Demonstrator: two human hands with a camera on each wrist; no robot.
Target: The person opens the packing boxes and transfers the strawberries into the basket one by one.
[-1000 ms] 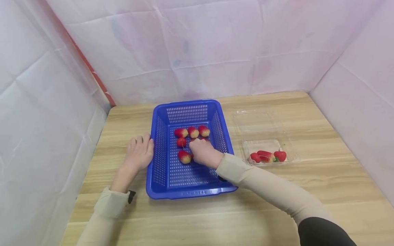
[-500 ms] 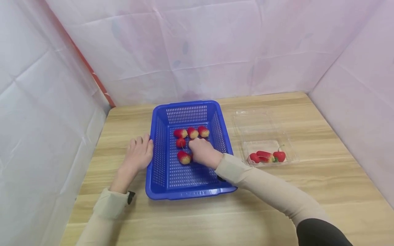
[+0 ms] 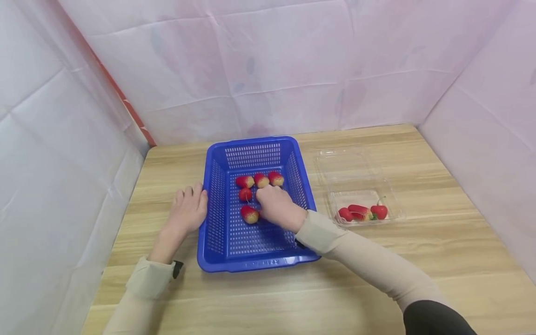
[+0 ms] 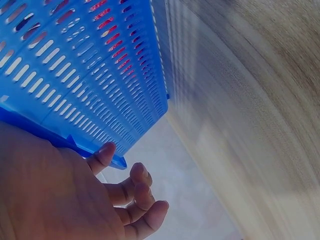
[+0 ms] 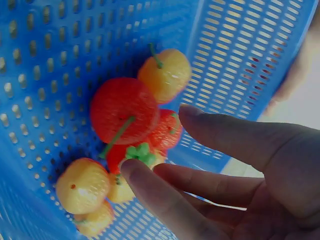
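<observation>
My left hand [image 3: 188, 204] rests against the left rim of a blue perforated basket [image 3: 259, 265]. In the left wrist view its fingers are loosely bent beside the rim. My right hand [image 3: 278, 207] reaches down inside the basket. The right wrist view shows its thumb and fingers apart, close to a red strawberry with a green leaf cap [image 5: 140, 154]. Whether the fingertips touch it I cannot tell. Beside them lies a red cherry with a green stem [image 5: 122, 107]. Several red-and-yellow strawberries [image 3: 250, 215] lie around, and another cherry [image 3: 245, 194] is left of the hand, which hides some fruit.
Right of the basket stands an opened clear plastic clamshell box [image 3: 356, 193], its near part holding a cherry [image 3: 379, 212], a strawberry [image 3: 357, 211] and another round red fruit [image 3: 345, 214]. Fabric sheets [image 3: 284, 70] surround the wooden table [image 3: 439, 246].
Both hands stay in nearly the same places. The whole head view has shifted very slightly; no fruit has visibly moved.
</observation>
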